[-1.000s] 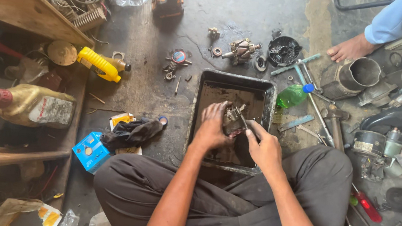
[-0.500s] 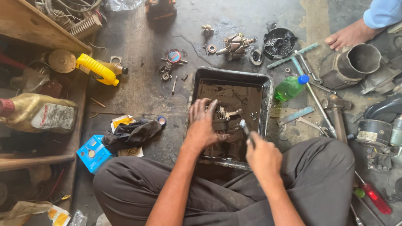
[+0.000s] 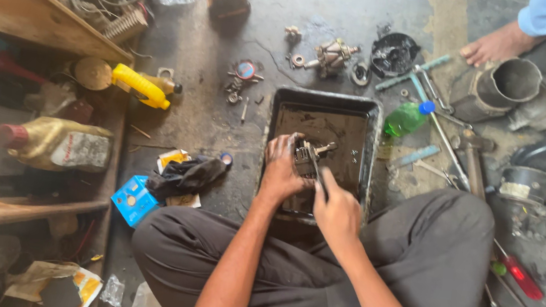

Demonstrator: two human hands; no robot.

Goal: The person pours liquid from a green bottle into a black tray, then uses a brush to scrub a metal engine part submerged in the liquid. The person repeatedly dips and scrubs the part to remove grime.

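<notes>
Two hands work over a black metal tray (image 3: pixel 370 149) that sits on the concrete floor, just above the middle of the head view. The left hand (image 3: pixel 281 168) curls its grip around a small greasy metal part (image 3: pixel 306 158), holding it over the dark oily liquid in the tray. The right hand (image 3: pixel 337 213), just below and to the right of it, pinches a thin dark tool (image 3: pixel 316 171) whose tip lies against that part (what kind of tool it is cannot be told). Both forearms come up from the bottom of the frame, over crossed legs in dark grey trousers (image 3: pixel 436 256).

Right of the tray lies a green plastic bottle (image 3: pixel 404 119) with a blue cap, and further right a dented metal cylinder (image 3: pixel 499 88) lies on its side. A bare foot (image 3: pixel 497 45) of another person, with a light blue trouser leg, shows in the upper right corner. Above the tray, a motor armature (image 3: pixel 331 54) lies among small loose parts. Lower right, a red-handled screwdriver (image 3: pixel 518 274) lies on the floor.

Left of the tray, a black rag (image 3: pixel 184 175) lies crumpled beside a small blue box (image 3: pixel 132 200). Higher up sits a yellow ribbed spout (image 3: pixel 139 85), and at the left edge a yellowish oil jug (image 3: pixel 54 142) lies on a wooden shelf.
</notes>
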